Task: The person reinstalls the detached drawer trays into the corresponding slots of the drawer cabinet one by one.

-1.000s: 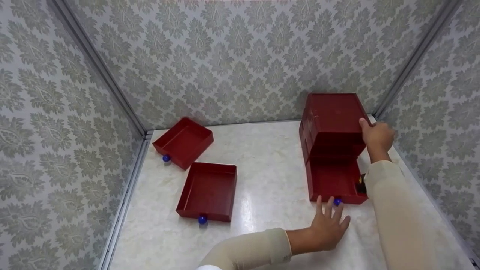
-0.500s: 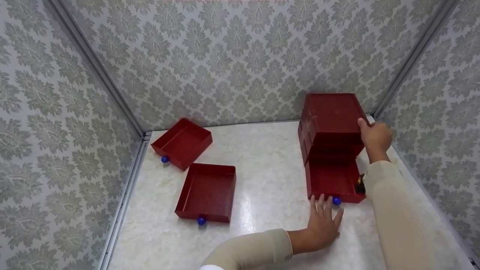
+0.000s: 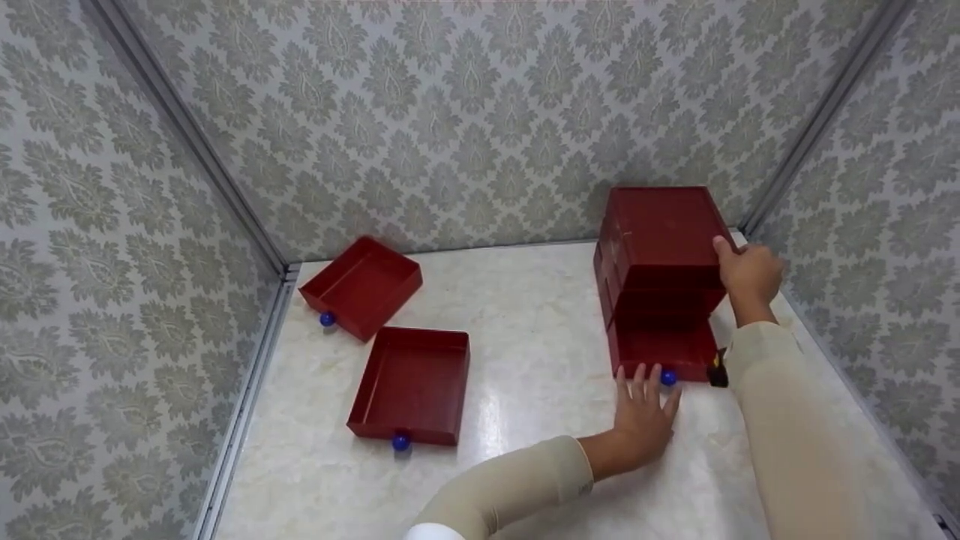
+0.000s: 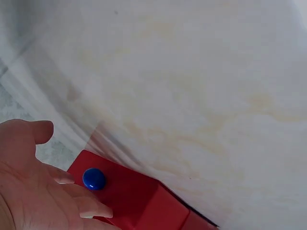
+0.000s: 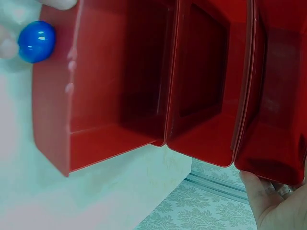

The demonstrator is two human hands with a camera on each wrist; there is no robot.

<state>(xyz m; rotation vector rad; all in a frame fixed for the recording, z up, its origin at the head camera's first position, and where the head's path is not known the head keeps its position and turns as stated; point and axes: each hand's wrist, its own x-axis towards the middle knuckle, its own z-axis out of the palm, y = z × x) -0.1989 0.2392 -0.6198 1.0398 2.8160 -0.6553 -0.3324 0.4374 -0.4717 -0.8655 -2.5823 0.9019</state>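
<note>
A red drawer cabinet (image 3: 667, 225) stands against the back wall at the right. Its two upper slots (image 5: 206, 67) are hollow, while a red drawer (image 5: 110, 72) with a blue ball knob (image 5: 37, 41) sits partly inside the lowest one. My left hand (image 3: 643, 424) has its fingers extended against the drawer's front, left of the knob; in the left wrist view, the left hand (image 4: 43, 187) shows its thumb apart. At the cabinet's right upper edge, my right hand (image 3: 751, 276) grips the side, thumb on top; some of its fingers are hidden.
Two loose red drawers, one angled at the back left (image 3: 364, 289) and one nearer (image 3: 411, 386), lie on the pale marbled table (image 3: 525, 330). A small black and yellow object (image 3: 718, 369) shows beside the right sleeve. Patterned walls (image 3: 480, 112) surround the table.
The lowest drawer has slid further back into the cabinet, and my left hand has moved forward with it. My right hand keeps its hold on the cabinet.
</note>
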